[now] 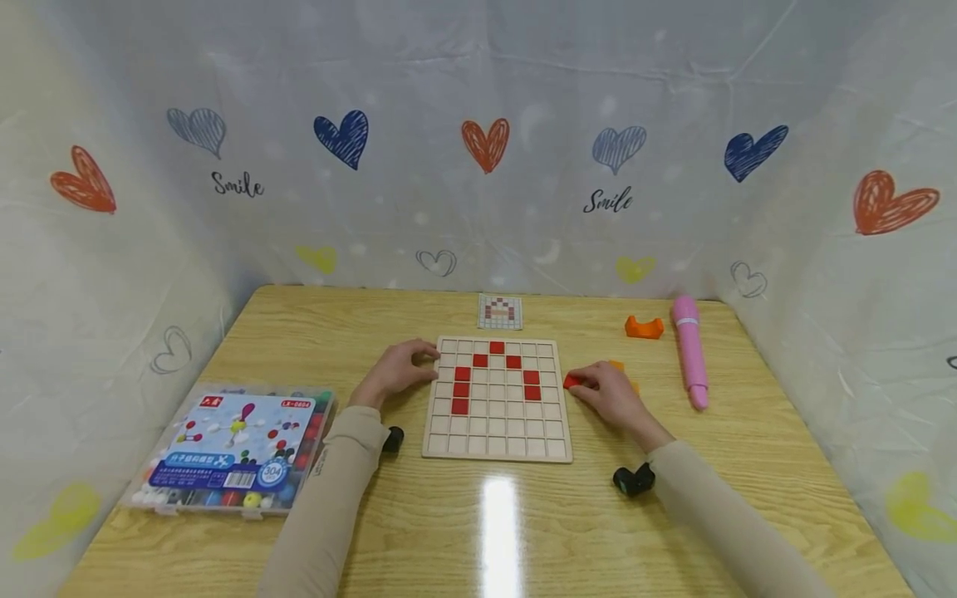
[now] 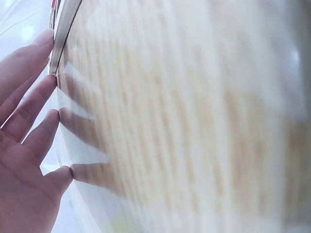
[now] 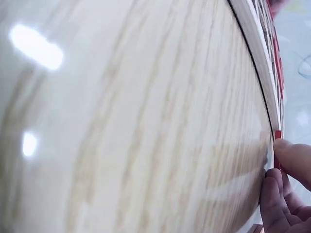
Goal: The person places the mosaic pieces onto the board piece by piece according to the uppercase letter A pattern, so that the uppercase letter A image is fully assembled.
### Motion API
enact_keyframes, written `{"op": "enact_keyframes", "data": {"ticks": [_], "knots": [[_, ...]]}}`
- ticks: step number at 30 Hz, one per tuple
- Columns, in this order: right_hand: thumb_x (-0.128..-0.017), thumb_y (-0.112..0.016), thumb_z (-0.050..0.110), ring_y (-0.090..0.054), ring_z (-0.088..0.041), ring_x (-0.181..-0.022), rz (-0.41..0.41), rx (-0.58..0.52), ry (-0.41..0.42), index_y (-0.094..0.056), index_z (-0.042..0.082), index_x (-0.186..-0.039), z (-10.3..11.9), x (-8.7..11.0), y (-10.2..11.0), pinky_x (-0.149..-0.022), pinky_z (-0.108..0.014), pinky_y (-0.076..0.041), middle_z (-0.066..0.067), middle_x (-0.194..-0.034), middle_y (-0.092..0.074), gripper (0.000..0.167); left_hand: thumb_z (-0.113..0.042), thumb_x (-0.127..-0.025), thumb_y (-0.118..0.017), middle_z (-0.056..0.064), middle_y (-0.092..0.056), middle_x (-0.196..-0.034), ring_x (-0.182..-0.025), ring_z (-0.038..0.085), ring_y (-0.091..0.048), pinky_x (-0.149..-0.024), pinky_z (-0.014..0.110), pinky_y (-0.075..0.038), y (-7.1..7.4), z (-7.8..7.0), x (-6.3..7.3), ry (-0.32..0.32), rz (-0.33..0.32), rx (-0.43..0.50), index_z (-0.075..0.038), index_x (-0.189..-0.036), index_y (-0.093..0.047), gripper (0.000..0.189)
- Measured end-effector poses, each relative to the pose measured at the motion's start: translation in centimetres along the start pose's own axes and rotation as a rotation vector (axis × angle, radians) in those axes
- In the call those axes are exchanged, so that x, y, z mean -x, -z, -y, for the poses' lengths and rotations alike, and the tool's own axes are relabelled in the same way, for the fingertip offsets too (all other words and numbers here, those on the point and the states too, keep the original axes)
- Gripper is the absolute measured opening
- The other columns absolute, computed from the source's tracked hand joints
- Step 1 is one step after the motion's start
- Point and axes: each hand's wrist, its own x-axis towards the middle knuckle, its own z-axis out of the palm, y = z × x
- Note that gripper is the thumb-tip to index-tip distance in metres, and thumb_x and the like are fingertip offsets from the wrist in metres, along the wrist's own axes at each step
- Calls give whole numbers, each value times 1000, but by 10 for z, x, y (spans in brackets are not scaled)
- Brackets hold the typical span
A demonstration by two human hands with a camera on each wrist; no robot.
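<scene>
L hand [image 1: 396,372] grip spread, touching grid bd [image 1: 497,424] L edge; R hand [image 1: 615,399] grip pinching red tile [image 1: 571,381] nr R edge.

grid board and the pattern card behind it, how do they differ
The grid board is much larger than the pattern card. The left hand touches the grid board's edge; no hand touches the pattern card. The grid board is pale tan with bright red squares; the pattern card looks whitish with duller red ones. Both lie on the table and show an arch of red squares.
</scene>
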Motion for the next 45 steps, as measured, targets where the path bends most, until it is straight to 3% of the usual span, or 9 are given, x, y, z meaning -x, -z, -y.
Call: {"op": "enact_keyframes", "data": {"ticks": [8,18,32,45], "knots": [[-94,-67,14,-58,-36,-109,-11,-57,-76,-66,-2,-122,6,0,2,-93,-52,-48,-20,-115,-63,33,-14,-89,-72,11,-53,-141,-139,33,-37,-117,49,-26,2,2,-2,18,-16,16,-6,-122,-66,34],[-94,-67,23,-61,-32,-108,0,-150,-156,-65,7,-128,24,5,2,-92,-47,-51,-15,-118,-56,37,-15,-89,-73,10,-54,-140,-139,31,-37,-117,47,-26,0,3,-2,17,-5,9,-7,-122,-67,34],[-90,-70,10,-62,-25,-96,61,-119,-10,-68,1,-121,54,10,-14,-87,-43,-54,-14,-112,-63,32,-15,-90,-72,9,-53,-142,-140,32,-35,-117,48,-26,1,3,0,10,-1,2,-7,-123,-66,34],[-87,-72,6,-56,-14,-83,108,-65,65,-72,3,-113,58,14,-27,-74,-29,-53,-6,-100,-61,25,-14,-89,-73,10,-53,-142,-141,31,-34,-118,47,-24,0,3,-2,22,-2,4,-7,-121,-67,33]]}}
